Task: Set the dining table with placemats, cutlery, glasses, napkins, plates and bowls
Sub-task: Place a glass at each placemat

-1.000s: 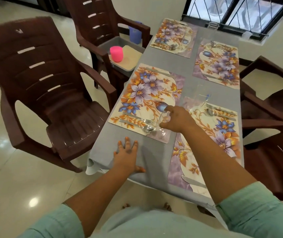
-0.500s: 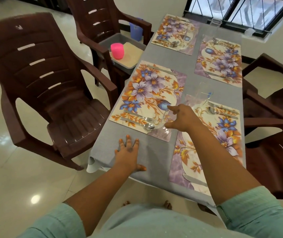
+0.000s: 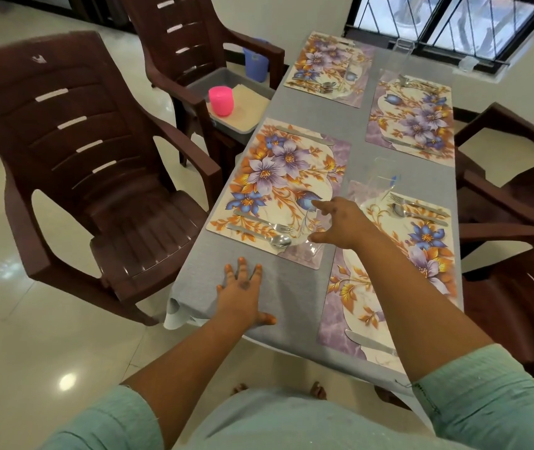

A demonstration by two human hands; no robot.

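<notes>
1. Setting glasses: right hand [image 3: 340, 224] hovers with fingers spread and relaxed, gripping nothing. The clear glass [image 3: 309, 233] stands between its index finger and thumb, on the near inner corner of the left placemat [image 3: 278, 190], just past the spoon [image 3: 277, 242] and fork [image 3: 267, 226].
2. Left hand [image 3: 243, 293] lies flat, fingers straight and splayed, pressing the grey tablecloth [image 3: 291, 287] short of that placemat.
3. Handling, my read: the glass is light, rigid, smooth and slippery, breakable if tipped. It is transparent, so its edges are hard to make out. Take it round the mid-wall with thumb opposite the fingers, not by the rim.
4. Another glass [image 3: 382, 175] stands beyond the right fingertips, at the far edge of the right placemat [image 3: 389, 280].
5. Change vs 1.0 s ago: the right hand was wrapped round the glass; now it has let go and opened, fingers clear of the wall. The left hand hasn't moved.
6. Plates, bowls and napkins are not on the table yet.
</notes>
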